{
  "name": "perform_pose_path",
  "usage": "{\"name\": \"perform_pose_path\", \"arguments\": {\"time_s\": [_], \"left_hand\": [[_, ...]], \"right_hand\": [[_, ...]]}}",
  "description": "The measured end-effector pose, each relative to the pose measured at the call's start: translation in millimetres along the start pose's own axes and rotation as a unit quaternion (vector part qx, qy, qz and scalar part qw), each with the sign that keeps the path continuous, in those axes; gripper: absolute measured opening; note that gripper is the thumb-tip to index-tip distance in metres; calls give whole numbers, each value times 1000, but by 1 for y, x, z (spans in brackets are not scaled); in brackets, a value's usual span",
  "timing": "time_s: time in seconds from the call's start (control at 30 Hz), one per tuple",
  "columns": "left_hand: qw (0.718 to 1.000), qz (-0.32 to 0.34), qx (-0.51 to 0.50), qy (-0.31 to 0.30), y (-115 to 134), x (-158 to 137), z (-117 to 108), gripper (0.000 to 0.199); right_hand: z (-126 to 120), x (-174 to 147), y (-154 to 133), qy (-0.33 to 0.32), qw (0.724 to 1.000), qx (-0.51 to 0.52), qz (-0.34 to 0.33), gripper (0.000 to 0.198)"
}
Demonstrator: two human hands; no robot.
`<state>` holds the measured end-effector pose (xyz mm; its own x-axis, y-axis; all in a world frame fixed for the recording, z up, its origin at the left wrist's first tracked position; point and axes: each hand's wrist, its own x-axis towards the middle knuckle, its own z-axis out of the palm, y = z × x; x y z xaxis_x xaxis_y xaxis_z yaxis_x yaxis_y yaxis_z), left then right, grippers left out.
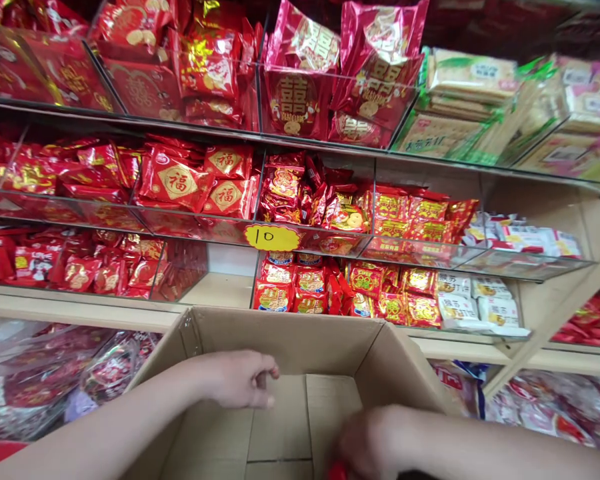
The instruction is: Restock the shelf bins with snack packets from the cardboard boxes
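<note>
An open cardboard box (pixel 290 337) stands before me, its inside facing up. Over its left part hangs my left hand (pixel 237 379), fingers loosely bent and apart, with nothing in them. Low in the box's right part is my right hand (pixel 373 440), blurred by motion, its fingers curled downward. A small piece of red packet (pixel 337 471) shows at these fingers, cut off by the picture's lower edge; most of it is hidden. The box's visible floor (pixel 280 427) is bare brown cardboard with seams.
Tiered shelves behind the box hold red snack packets (pixel 177 180), pink packets (pixel 300 73), green-edged packets (pixel 470 73) and white packets (pixel 500 310) behind clear dividers. A yellow tag (pixel 273 237) reads 10. Bagged goods (pixel 40 373) lie below at left, more bags (pixel 555 407) at right.
</note>
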<state>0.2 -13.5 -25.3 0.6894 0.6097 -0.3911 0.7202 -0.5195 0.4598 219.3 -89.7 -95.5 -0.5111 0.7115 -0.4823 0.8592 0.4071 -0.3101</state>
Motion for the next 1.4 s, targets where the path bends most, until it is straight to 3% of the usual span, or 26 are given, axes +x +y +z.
{"name": "perform_pose_path", "arguments": {"time_s": [0.03, 0.07, 0.2, 0.3, 0.37, 0.47, 0.67, 0.8, 0.87, 0.93, 1.03, 1.17, 1.27, 1.4], "left_hand": [[999, 20, -46, 4, 1, 1, -2, 47], [995, 38, -92, 8, 3, 1, -4, 51], [971, 79, -225, -2, 11, 2, -11, 50], [951, 91, -293, 28, 15, 3, -11, 35], [935, 96, -335, 61, 15, 5, -9, 32], [918, 102, -370, 96, 15, 9, -7, 32], [902, 81, -408, 114, 19, 9, -8, 35], [882, 71, -456, 97, 22, 6, -11, 35], [866, 78, -487, 86, 21, 5, -12, 33], [850, 85, -512, 85, 21, 4, -13, 31], [851, 87, -510, 94, 21, 5, -12, 32], [853, 89, -502, 115, 23, 8, -9, 35], [851, 81, -491, 169, 22, 10, -10, 40], [885, 47, -416, 203, 15, 12, -13, 38]], "right_hand": [[-17, -5, -6, -8, 999, -44, -1, 6], [-33, -10, -11, 36, 999, -40, -1, 11], [-75, -20, -22, 154, 972, 152, -86, 30], [-73, -12, -20, 205, 923, 313, -93, 29], [-66, -4, -17, 206, 863, 450, -107, 23], [-61, 3, -14, 187, 785, 576, -130, 51], [-64, -7, -15, 193, 749, 619, -136, 71], [-64, -16, -19, 233, 741, 605, -177, 87], [-64, -20, -21, 249, 733, 602, -195, 76], [-64, -22, -23, 256, 729, 600, -208, 54], [-64, -24, -23, 234, 757, 574, -204, 30], [-64, -26, -26, 205, 801, 537, -166, 36], [-73, -30, -23, 306, 826, 459, -116, 37], [-99, -32, -4, 461, 847, 262, -23, 40]]}}
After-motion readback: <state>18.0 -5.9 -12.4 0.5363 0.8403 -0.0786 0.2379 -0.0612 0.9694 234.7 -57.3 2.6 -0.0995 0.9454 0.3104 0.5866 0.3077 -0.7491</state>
